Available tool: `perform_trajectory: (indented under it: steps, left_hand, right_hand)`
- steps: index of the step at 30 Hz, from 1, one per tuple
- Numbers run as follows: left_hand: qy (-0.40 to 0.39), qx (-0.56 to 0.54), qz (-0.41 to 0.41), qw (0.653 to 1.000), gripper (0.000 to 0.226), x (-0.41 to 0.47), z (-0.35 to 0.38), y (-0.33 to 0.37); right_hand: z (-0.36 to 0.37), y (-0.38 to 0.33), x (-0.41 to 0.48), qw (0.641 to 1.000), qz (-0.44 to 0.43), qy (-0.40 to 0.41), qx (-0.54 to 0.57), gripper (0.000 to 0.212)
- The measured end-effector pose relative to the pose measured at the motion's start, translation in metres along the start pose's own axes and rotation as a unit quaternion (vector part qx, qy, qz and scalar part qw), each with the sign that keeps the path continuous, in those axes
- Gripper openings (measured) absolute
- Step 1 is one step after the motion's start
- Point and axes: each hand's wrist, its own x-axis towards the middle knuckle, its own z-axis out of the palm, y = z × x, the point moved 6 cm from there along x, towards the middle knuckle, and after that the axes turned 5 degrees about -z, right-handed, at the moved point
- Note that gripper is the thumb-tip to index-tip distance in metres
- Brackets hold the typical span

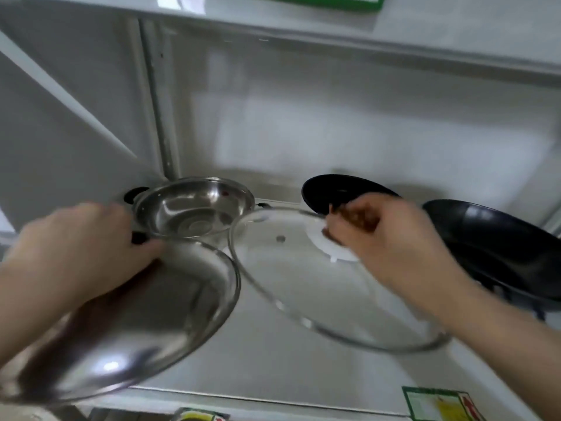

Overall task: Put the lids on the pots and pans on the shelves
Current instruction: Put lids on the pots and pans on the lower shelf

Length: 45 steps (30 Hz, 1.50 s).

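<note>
My left hand (82,247) grips a shiny steel lid (158,314) by its knob and holds it tilted just in front of a steel pot (194,208) with black handles at the back left of the shelf. A large glass lid (303,287) hangs tilted over the shelf's middle, held by my right hand (388,238) at its white knob base. Behind it a small black pan (340,186) stands at the back. A larger black pan (498,244) sits to the right, partly hidden by my right forearm.
The white shelf (273,369) has a back wall and an upright post at the left behind the pot. Another shelf board runs overhead. Price labels (440,405) hang on the front edge below.
</note>
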Motion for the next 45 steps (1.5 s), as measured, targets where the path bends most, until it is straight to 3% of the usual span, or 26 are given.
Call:
perform_trajectory:
  steps: [5,8,15,18,21,28,36,45]
  left_hand:
    - [0.014,-0.007,-0.008,1.0,0.067,0.049,-0.005,-0.004]
    - [0.005,-0.048,-0.033,0.998,0.057,0.053,-0.004,0.01]
    - [-0.021,-0.063,-0.05,0.997,0.039,0.064,0.009,0.038]
    - [-0.011,-0.064,-0.045,0.997,0.041,0.073,0.01,0.042]
    - [0.006,-0.075,-0.035,0.997,0.039,0.081,0.011,0.048]
    - [0.055,-0.069,0.056,0.995,0.03,0.131,0.026,0.075]
    - [0.005,0.034,0.069,0.997,0.032,0.159,0.081,0.093]
    - [-0.056,0.005,0.048,0.997,0.034,0.159,0.101,0.082]
  right_hand:
    - [-0.007,0.011,0.079,0.998,-0.04,0.026,-0.05,0.03]
    - [0.016,0.047,0.121,0.989,-0.056,0.029,-0.131,0.032]
    - [0.063,0.113,0.147,0.946,-0.004,0.019,-0.324,0.03]
    - [0.068,0.133,0.157,0.951,0.035,0.003,-0.308,0.027]
    - [0.07,0.142,0.16,0.957,0.021,0.005,-0.289,0.028]
    - [0.072,0.149,0.161,0.959,0.013,0.009,-0.283,0.035]
    - [0.072,0.15,0.161,0.957,0.003,0.031,-0.29,0.037]
    - [0.073,0.151,0.161,0.955,-0.001,0.033,-0.293,0.037]
